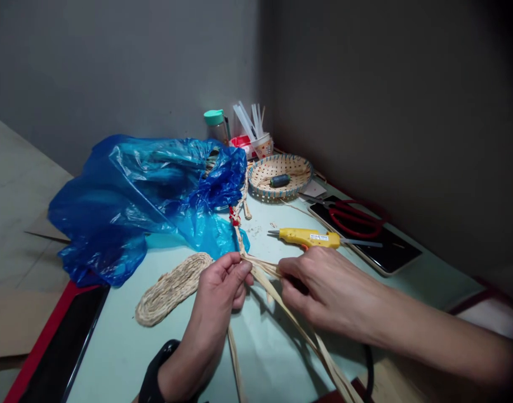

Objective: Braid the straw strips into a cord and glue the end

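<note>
My left hand point(226, 285) pinches the near end of a braid point(240, 239) of pale plant fibre, where the loose strands begin. Red bits show on the braid farther up. My right hand point(319, 288) is closed on fibre strands point(268, 265) just right of that point; its fingertips are partly hidden. Other long strands point(300, 324) hang down between my hands towards the table's near edge. Left of my left hand lies a flat oval sole-shaped piece point(172, 288) of coiled braid. Beyond my right hand rests a yellow glue gun point(310, 237).
A blue plastic bag point(155, 190) covers the back left of the table point(126, 336). Behind stand a green-lidded jar point(216, 126) and a cup point(263, 145) of glue sticks. A woven basket point(296, 168) holds a dark thread spool point(280, 180). Red-handled scissors point(352, 218) lie on a phone point(390, 252).
</note>
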A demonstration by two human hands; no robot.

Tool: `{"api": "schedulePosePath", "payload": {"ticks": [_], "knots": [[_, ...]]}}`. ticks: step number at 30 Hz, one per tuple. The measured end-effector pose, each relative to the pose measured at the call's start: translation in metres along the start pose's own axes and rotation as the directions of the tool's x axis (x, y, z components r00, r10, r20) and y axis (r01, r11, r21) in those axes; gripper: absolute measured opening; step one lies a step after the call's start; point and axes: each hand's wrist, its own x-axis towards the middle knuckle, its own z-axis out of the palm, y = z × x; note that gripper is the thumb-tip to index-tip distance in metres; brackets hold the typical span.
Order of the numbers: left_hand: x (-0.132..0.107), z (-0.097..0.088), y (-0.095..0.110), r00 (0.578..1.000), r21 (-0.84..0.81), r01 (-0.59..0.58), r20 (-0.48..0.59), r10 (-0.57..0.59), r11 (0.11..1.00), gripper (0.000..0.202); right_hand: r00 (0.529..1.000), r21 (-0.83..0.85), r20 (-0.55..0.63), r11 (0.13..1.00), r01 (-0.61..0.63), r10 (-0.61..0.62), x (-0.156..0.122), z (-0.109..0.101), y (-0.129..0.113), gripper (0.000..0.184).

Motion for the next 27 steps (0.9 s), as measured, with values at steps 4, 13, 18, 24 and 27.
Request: {"api": "schedulePosePath", "payload": {"ticks": [4, 13, 18, 24, 27], "knots": [[-0.002, -0.001, 0.002, 0.999, 0.025, -0.011, -0.03, 0.011, 1.0, 0.022, 0.996, 0.028, 0.061, 0.997, 0.066, -0.067, 0.0, -0.003, 0.002, 0.018], [-0.004, -0.003, 0.005, 0.998, -0.058, 0.009, -0.066, -0.013, 0.998, 0.022, 0.936, 0.614, 0.285, 0.789, -0.014, -0.205, -0.015, -0.009, 0.023, 0.013], [-0.005, -0.001, 0.005, 0.994, -0.096, -0.007, -0.109, -0.004, 0.995, 0.025, 0.936, 0.713, 0.305, 0.694, -0.104, -0.173, -0.037, -0.02, 0.027, 0.023], [-0.007, 0.0, 0.007, 0.991, -0.114, -0.024, -0.137, 0.008, 0.993, 0.026, 0.986, 0.474, 0.162, 0.879, -0.047, -0.035, -0.063, -0.024, 0.025, 0.039], [-0.007, 0.001, 0.007, 0.99, -0.111, -0.027, -0.139, 0.012, 0.993, 0.026, 0.99, 0.479, 0.127, 0.87, -0.117, 0.063, -0.078, -0.014, 0.03, 0.041]]}}
